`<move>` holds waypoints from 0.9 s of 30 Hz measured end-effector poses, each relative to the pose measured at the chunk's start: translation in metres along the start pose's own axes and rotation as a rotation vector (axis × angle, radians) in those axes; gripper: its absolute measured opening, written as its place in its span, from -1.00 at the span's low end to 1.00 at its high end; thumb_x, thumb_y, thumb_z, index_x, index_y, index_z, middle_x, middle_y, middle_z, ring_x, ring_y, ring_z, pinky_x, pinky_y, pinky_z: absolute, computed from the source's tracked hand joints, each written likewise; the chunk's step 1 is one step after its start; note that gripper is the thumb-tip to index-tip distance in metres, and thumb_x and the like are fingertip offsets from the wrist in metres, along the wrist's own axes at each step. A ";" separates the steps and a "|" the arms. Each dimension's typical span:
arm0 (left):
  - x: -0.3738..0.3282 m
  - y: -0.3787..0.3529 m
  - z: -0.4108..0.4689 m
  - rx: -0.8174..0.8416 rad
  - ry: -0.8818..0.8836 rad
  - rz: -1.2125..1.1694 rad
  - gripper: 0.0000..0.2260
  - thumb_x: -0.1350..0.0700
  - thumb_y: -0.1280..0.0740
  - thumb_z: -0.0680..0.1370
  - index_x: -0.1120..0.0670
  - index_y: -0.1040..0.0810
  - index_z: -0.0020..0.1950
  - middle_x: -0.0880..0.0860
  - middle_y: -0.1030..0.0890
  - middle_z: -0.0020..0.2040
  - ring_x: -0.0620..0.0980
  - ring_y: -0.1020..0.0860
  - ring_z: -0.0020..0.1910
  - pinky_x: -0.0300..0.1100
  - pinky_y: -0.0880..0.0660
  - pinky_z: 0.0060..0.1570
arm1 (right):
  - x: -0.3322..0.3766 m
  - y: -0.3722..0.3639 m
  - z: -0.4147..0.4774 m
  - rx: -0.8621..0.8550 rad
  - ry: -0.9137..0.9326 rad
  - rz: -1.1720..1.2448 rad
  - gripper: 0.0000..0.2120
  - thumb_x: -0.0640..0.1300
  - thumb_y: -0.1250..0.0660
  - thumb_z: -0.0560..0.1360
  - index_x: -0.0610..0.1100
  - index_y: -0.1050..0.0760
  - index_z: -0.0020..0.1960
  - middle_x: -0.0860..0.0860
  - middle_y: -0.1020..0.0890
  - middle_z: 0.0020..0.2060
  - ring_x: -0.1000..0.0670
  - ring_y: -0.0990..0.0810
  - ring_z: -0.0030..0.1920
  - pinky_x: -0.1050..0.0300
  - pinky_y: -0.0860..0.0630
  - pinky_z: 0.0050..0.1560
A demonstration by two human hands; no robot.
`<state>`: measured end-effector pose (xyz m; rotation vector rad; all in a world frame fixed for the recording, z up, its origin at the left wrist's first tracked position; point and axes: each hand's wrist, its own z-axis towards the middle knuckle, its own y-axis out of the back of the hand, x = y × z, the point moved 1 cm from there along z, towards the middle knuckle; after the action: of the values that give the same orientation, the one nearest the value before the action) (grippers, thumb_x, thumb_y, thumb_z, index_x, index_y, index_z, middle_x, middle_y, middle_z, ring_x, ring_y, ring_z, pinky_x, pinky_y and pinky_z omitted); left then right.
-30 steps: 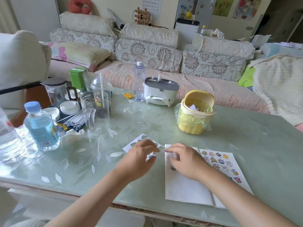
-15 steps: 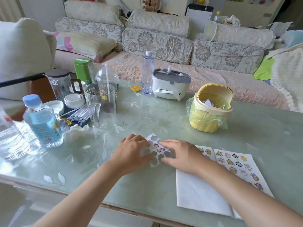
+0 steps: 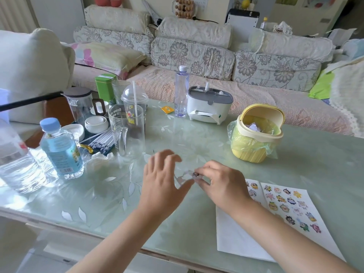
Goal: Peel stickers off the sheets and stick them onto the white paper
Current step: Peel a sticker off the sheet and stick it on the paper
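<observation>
My right hand [image 3: 222,184] pinches one end of a mostly used sticker sheet [image 3: 183,177], which is blurred, at a small dark sticker [image 3: 195,174]. My left hand [image 3: 161,184] hovers just left of the sheet with its fingers spread and raised, the thumb close to the sheet's lower edge. The white paper [image 3: 236,233] lies on the table under my right forearm. A second sheet [image 3: 285,203] with several colourful cartoon stickers lies to the right of the paper, partly on top of it.
The glass-topped table [image 3: 315,164] holds a yellow mini bin [image 3: 254,142], a white tissue box [image 3: 208,107], a slim bottle [image 3: 181,91], a glass jug [image 3: 128,131], cups and two water bottles [image 3: 61,148] at the left. A sofa runs behind.
My left hand has come off the used sheet and its fingers have lifted and spread. My right hand's fingers have closed on the sheet's edge, which looks raised off the table.
</observation>
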<state>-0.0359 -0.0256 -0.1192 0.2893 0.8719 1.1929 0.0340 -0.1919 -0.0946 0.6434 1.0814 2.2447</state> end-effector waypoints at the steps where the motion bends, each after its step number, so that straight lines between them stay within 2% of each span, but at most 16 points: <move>1: 0.000 0.000 0.001 0.071 -0.069 0.020 -0.57 -0.24 -0.33 0.43 -0.01 -0.53 0.18 -0.07 -0.50 0.16 -0.01 -0.42 0.12 -0.16 -0.33 0.10 | 0.002 0.001 0.000 0.001 -0.001 -0.005 -0.82 -0.02 -0.61 0.32 0.11 -0.68 -0.11 0.14 -0.62 -0.23 0.07 -0.53 -0.41 0.27 -0.37 -0.48; 2: 0.001 -0.001 0.003 0.127 -0.102 0.021 -0.61 -0.23 -0.31 0.46 -0.06 -0.55 0.19 -0.12 -0.54 0.14 -0.04 -0.46 0.11 -0.17 -0.34 0.09 | 0.003 0.003 0.000 0.005 -0.009 0.000 -0.82 -0.02 -0.60 0.32 0.10 -0.68 -0.12 0.14 -0.62 -0.23 0.07 -0.54 -0.40 0.27 -0.37 -0.48; 5: 0.006 -0.005 0.003 0.195 -0.076 -0.044 -0.82 -0.15 -0.32 0.53 -0.13 -0.66 -0.02 -0.17 -0.61 -0.17 -0.06 -0.53 -0.16 -0.19 -0.41 -0.12 | 0.005 0.007 0.000 0.052 -0.040 0.070 -0.86 -0.02 -0.57 0.35 0.11 -0.68 -0.11 0.17 -0.62 -0.20 0.12 -0.56 -0.32 0.29 -0.37 -0.39; 7: 0.007 -0.005 0.004 0.215 -0.052 -0.084 -0.80 -0.16 -0.30 0.54 -0.14 -0.68 -0.09 -0.16 -0.60 -0.26 -0.08 -0.50 -0.24 -0.19 -0.44 -0.20 | 0.005 0.012 0.001 0.163 -0.091 0.183 -0.82 -0.01 -0.53 0.38 0.14 -0.67 -0.02 0.22 -0.61 -0.18 0.24 -0.55 -0.23 0.37 -0.35 -0.29; 10: 0.005 -0.002 0.008 0.239 -0.034 -0.154 -0.79 -0.15 -0.29 0.53 -0.10 -0.68 -0.12 -0.16 -0.60 -0.26 -0.10 -0.49 -0.23 -0.19 -0.46 -0.24 | 0.003 0.019 0.001 0.232 -0.178 0.335 -0.78 0.04 -0.50 0.43 0.11 -0.67 0.07 0.23 -0.65 -0.16 0.36 -0.49 -0.28 0.45 -0.27 -0.26; 13: 0.002 0.000 0.010 0.274 -0.034 -0.167 -0.92 -0.06 -0.42 0.53 -0.10 -0.66 -0.12 -0.17 -0.60 -0.26 -0.12 -0.47 -0.20 -0.22 -0.43 -0.25 | 0.001 0.023 0.004 0.220 -0.225 0.375 -0.94 0.03 -0.49 0.46 0.11 -0.69 -0.07 0.25 -0.66 -0.22 0.29 -0.54 -0.27 0.37 -0.35 -0.25; 15: 0.001 0.001 0.010 0.266 -0.054 -0.148 -0.97 -0.02 -0.45 0.52 -0.11 -0.66 -0.12 -0.18 -0.59 -0.26 -0.13 -0.45 -0.21 -0.27 -0.38 -0.28 | 0.002 0.025 0.004 0.243 -0.228 0.317 -0.95 0.07 -0.49 0.45 0.14 -0.68 -0.10 0.27 -0.66 -0.20 0.31 -0.52 -0.26 0.41 -0.33 -0.28; 17: 0.000 0.001 0.011 0.245 -0.100 -0.111 -0.97 0.02 -0.48 0.49 -0.11 -0.66 -0.12 -0.18 -0.60 -0.26 -0.12 -0.44 -0.23 -0.35 -0.29 -0.30 | 0.003 0.027 0.004 0.250 -0.195 0.250 -0.95 0.09 -0.47 0.46 0.15 -0.68 -0.10 0.28 -0.65 -0.19 0.32 -0.51 -0.26 0.42 -0.31 -0.30; 20: -0.002 0.002 0.011 0.241 -0.132 -0.080 -0.95 0.03 -0.49 0.47 -0.11 -0.66 -0.11 -0.18 -0.60 -0.25 -0.10 -0.44 -0.23 -0.46 -0.17 -0.25 | 0.004 0.027 0.004 0.222 -0.134 0.215 -0.95 0.08 -0.44 0.48 0.15 -0.67 -0.12 0.24 -0.62 -0.18 0.19 -0.54 -0.20 0.33 -0.37 -0.26; 23: -0.001 0.000 0.009 0.257 -0.129 -0.062 -0.94 0.03 -0.49 0.46 -0.11 -0.66 -0.10 -0.18 -0.60 -0.25 -0.10 -0.46 -0.23 -0.47 -0.16 -0.27 | 0.003 0.024 0.002 0.207 -0.097 0.175 -0.92 0.07 -0.41 0.48 0.12 -0.66 -0.13 0.17 -0.59 -0.21 0.10 -0.54 -0.23 0.24 -0.43 -0.27; 25: 0.000 -0.001 0.007 0.300 -0.130 -0.059 -0.93 0.00 -0.46 0.46 -0.12 -0.66 -0.07 -0.18 -0.60 -0.22 -0.11 -0.47 -0.20 -0.46 -0.19 -0.27 | 0.003 0.021 0.000 0.150 0.011 0.072 -0.91 0.03 -0.40 0.48 0.08 -0.65 -0.17 0.10 -0.57 -0.25 0.06 -0.51 -0.34 0.20 -0.40 -0.38; 27: 0.001 -0.002 0.005 0.404 -0.120 -0.096 -0.85 -0.09 -0.39 0.48 -0.13 -0.63 0.02 -0.18 -0.61 -0.12 -0.12 -0.48 -0.10 -0.32 -0.37 -0.23 | 0.002 0.015 -0.002 0.101 0.134 -0.011 -0.92 -0.03 -0.41 0.43 0.05 -0.64 -0.23 0.07 -0.53 -0.31 0.03 -0.47 -0.41 0.23 -0.30 -0.47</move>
<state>-0.0303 -0.0240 -0.1177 0.6324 1.0069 0.8946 0.0268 -0.1993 -0.0834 0.5323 1.2668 2.2616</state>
